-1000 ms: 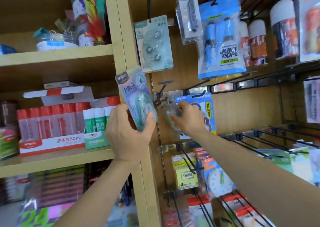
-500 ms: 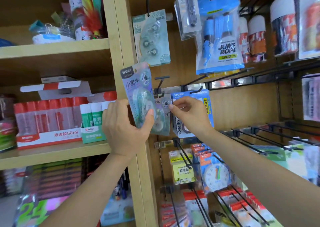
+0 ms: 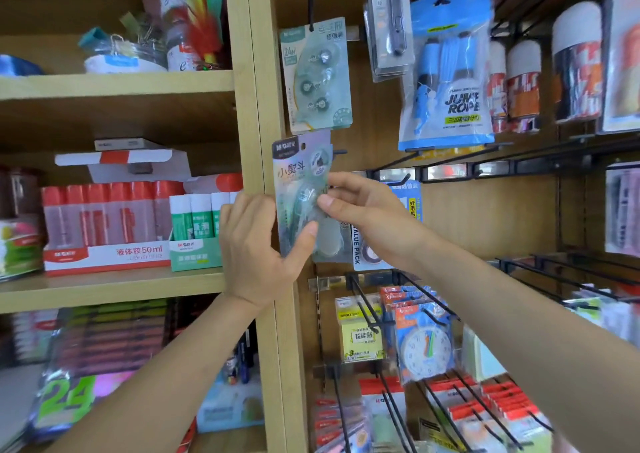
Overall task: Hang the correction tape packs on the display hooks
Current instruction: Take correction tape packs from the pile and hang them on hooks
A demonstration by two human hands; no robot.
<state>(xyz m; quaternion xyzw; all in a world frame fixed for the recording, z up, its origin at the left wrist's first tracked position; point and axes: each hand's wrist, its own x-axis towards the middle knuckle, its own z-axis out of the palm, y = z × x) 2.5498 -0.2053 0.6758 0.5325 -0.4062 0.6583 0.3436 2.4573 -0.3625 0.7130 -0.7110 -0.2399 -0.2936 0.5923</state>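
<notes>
Left hand (image 3: 256,244) grip is clamped on the lower half of the correction tape pack (image 3: 294,175), right hand (image 3: 367,217) pinching its right edge too.

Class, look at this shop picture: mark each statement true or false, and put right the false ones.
1. The left hand and the right hand hold the same tape pack. True.
2. The jump rope bag lies on a wooden shelf. False: the jump rope bag hangs high on the right.
3. A green pack hangs above the held tape pack. True.
4. The red-capped glue bottles hang from hooks. False: the glue bottles stand in a box on the shelf at the left.
</notes>
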